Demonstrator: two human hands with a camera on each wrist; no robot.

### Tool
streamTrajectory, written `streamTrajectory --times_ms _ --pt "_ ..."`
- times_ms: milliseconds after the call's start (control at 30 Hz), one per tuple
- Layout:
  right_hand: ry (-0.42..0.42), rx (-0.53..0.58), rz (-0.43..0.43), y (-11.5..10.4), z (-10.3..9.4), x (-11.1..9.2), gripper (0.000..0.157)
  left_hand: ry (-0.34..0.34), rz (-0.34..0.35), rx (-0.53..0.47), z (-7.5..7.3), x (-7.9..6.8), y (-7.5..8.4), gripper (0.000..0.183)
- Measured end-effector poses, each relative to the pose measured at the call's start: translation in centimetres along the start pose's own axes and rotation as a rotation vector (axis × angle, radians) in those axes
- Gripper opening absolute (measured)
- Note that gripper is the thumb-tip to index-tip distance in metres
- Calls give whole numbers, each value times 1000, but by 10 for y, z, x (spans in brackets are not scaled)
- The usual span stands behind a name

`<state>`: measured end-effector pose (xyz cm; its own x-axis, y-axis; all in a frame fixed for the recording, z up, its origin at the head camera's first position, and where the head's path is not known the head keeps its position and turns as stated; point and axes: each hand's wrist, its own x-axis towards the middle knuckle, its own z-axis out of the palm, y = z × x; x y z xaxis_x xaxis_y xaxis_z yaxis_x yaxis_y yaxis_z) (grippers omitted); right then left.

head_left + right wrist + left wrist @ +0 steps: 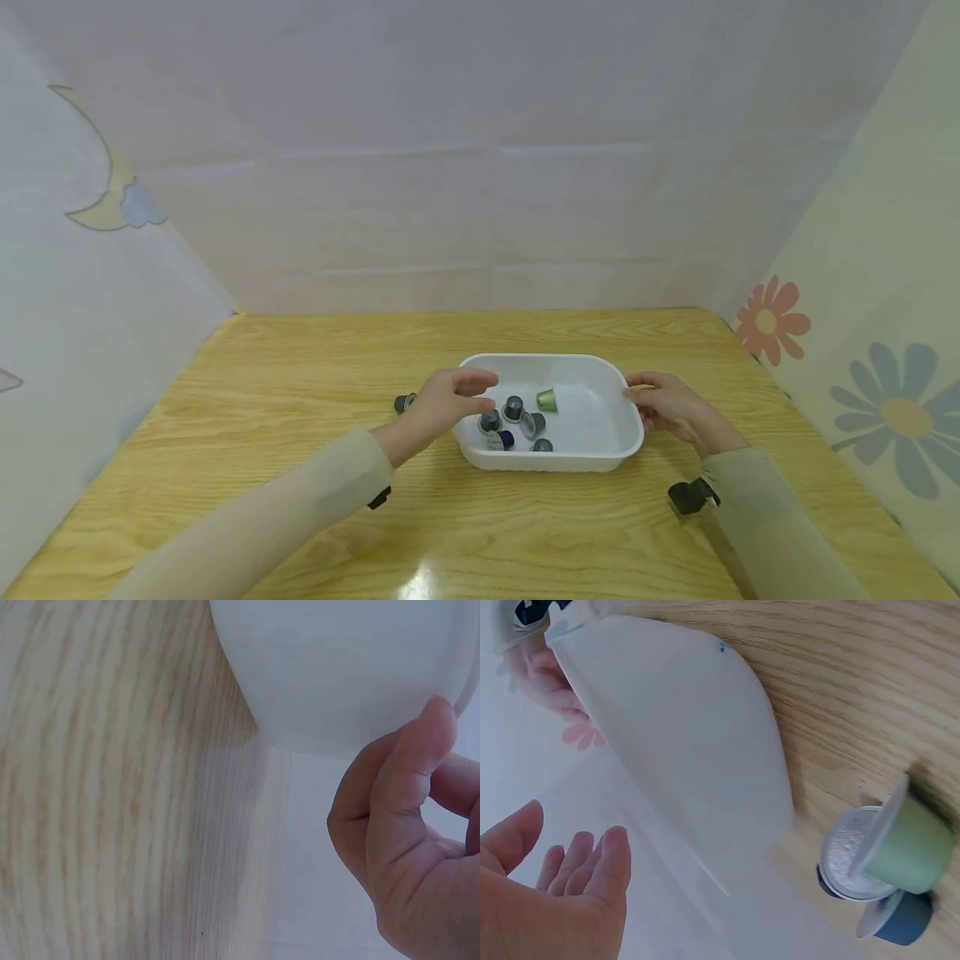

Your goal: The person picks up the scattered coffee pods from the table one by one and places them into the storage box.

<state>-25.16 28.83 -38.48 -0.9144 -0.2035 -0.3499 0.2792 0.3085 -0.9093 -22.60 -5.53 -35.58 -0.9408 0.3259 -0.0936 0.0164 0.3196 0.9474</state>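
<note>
A white plastic basin (592, 463) with rounded corners stands on the table, with several coffee capsules lying inside, mostly toward its left half. Among them are a green capsule (547, 401), a dark blue one (506, 439) and dark grey ones such as this capsule (513, 407). My right hand (671, 408) pinches the basin's right rim. Over the left rim hovers my left hand (438, 408), thumb and fingers apart and holding nothing. Left of the basin, the left wrist view has a green capsule (919, 844), a blue capsule (901, 919) and a foil-topped capsule (847, 851) close together.
A dark capsule (403, 403) shows on the wooden table (315, 358) just left of my left hand. Pale fabric walls enclose the table at the back and both sides, the right one printed with flowers (772, 321).
</note>
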Motion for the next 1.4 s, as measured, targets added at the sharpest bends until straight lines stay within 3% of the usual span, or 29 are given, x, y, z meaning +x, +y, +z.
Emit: streamTrajectory --times_ms 333,500,767,1100,1400 --pt "1 4 -2 1 1 1 47 150 11 -34 -28 -12 -15 33" --pt "1 -3 -9 1 0 0 46 181 1 -44 -39 -15 -21 34" --pt "0 -15 -8 2 0 1 47 197 14 -39 -49 -18 -29 37" --pt "1 -2 -7 3 0 1 46 242 11 100 -58 -17 -50 44" --pt "-4 3 -18 3 0 0 45 212 -17 91 -67 -14 -63 63"
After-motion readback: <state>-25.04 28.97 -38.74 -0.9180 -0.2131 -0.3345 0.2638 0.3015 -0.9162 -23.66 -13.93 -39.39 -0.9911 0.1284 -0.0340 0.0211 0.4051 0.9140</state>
